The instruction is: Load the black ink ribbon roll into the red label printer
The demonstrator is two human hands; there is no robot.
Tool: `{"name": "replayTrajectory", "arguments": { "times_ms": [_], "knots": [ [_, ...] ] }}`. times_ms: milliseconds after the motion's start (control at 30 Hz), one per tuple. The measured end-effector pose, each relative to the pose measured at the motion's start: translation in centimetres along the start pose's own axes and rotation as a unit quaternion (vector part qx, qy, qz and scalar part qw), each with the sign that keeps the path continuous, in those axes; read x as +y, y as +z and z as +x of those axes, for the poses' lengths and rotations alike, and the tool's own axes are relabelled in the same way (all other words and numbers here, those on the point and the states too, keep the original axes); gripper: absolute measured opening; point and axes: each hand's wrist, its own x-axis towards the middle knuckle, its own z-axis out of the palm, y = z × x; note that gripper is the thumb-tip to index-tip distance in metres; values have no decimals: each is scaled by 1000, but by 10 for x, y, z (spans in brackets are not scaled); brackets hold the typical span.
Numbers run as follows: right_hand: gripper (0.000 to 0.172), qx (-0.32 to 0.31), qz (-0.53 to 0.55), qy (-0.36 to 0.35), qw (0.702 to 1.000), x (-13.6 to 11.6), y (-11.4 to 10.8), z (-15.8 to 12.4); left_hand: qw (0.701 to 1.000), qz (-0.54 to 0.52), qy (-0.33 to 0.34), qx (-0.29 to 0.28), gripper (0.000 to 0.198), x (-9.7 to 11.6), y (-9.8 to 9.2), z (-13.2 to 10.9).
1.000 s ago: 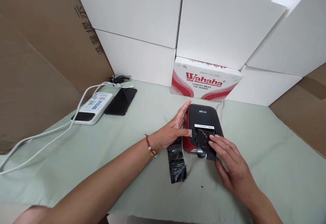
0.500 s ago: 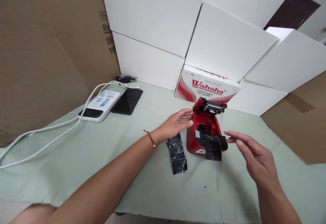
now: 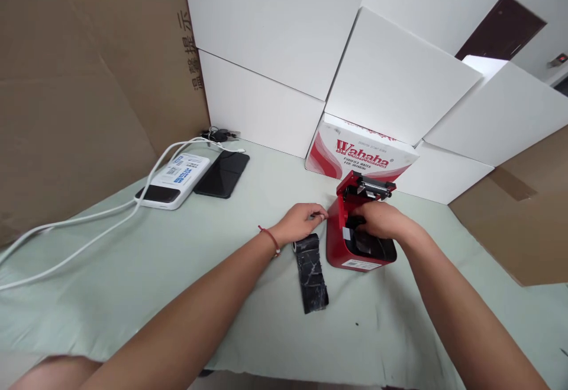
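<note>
A red label printer (image 3: 335, 242) stands on the cloth with its lid (image 3: 366, 186) raised. My right hand (image 3: 381, 218) reaches into the open compartment from the right. Its fingers close round a black roll (image 3: 355, 222) in there; the fingertips are partly hidden. My left hand (image 3: 306, 221) rests on the cloth beside the printer's left wall, fingers curled together, with nothing seen in them. Their tips are at the wall, and I cannot tell whether they touch it. Just below this hand lies another black roll with a creased strip (image 3: 313, 277) unrolled toward me.
At the left lie a white power bank (image 3: 171, 186), a black phone (image 3: 223, 175), keys (image 3: 219, 134) and a white cable (image 3: 110, 236). A Wahaha carton (image 3: 359, 153) stands behind the printer. White panels (image 3: 266, 100) and brown cardboard (image 3: 501, 212) border the green cloth (image 3: 261, 325).
My right hand has moved from beside the printer into its compartment. The black strip no longer hangs over the printer's front. My left hand has shifted slightly down and left, its fingers curling in.
</note>
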Motion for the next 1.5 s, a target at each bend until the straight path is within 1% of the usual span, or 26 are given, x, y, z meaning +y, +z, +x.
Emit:
{"name": "replayTrajectory", "arguments": {
  "times_ms": [67,133,200,233,300,367,400,467,533,600,633,700,767,800,867,900,967,1033,1133,1333,1433,1500],
  "knots": [
    [37,3,5,-1,1000,-1,-5,-3,1000,-28,-6,-5,24,0,-8,3],
    [36,49,40,-8,998,4,-9,-21,998,-63,-10,7,28,-1,-15,6],
    [34,126,115,-21,985,17,-9,-54,995,-96,-12,27,29,-3,-20,8],
    [32,166,162,-25,972,27,-7,-74,993,-109,-14,34,28,-3,-22,9],
    [40,197,221,-6,955,52,2,-114,991,-127,-20,40,25,-4,-22,10],
    [47,199,263,24,944,78,20,-146,989,-137,-28,38,23,-4,-21,10],
    [48,180,282,31,942,89,31,-156,989,-140,-32,37,22,-4,-20,10],
    [42,126,312,27,941,101,55,-163,988,-143,-37,35,21,-4,-18,10],
    [32,71,316,16,946,101,78,-157,988,-144,-42,34,20,-4,-18,11],
    [26,49,280,23,959,88,95,-147,988,-142,-46,35,19,-4,-17,11],
    [26,53,248,38,967,77,100,-143,988,-141,-49,35,19,-4,-17,11],
    [31,83,181,68,978,49,101,-139,988,-141,-53,37,19,-4,-17,12],
    [33,113,147,67,980,14,93,-137,987,-143,-55,41,20,-4,-17,12],
    [31,120,156,36,980,-6,86,-135,987,-144,-55,43,20,-4,-16,12],
    [30,111,175,-57,977,-46,72,-125,987,-145,-53,48,21,-4,-16,12],
    [30,123,157,-73,977,-65,65,-118,987,-146,-50,49,21,-4,-16,11],
    [33,167,96,-67,979,-97,54,-98,987,-146,-44,48,22,-4,-16,11],
    [40,170,27,-48,984,-118,46,-79,987,-148,-42,45,22,-3,-16,11],
    [40,149,-28,-32,988,-134,41,-58,986,-156,-44,47,21,-3,-16,11],
    [43,159,-38,-17,986,-144,50,-37,986,-156,-43,51,19,0,-14,11],
    [42,158,-29,-9,987,-149,52,-33,988,-140,-50,51,19,1,-13,10],
    [40,151,-25,-12,988,-149,48,-41,989,-131,-45,51,19,2,-12,10]
  ]
}}
